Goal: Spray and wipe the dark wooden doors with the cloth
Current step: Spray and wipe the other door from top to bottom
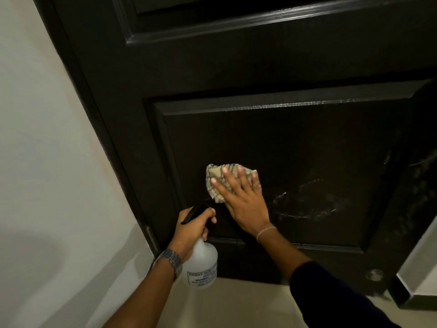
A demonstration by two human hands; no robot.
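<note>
head view: right hand [241, 200] flat, pressing cloth [214, 176] on door [307, 150] (left hand [191, 228] grips spray bottle [201, 263]).

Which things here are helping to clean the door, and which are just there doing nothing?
Helping with the job:
- dark wooden door, being wiped
- cloth, pressed flat on the door by the right hand
- spray bottle, gripped by the left hand

Just there:
- wristwatch
- bracelet
- white wall
- round door stopper near the floor
</note>
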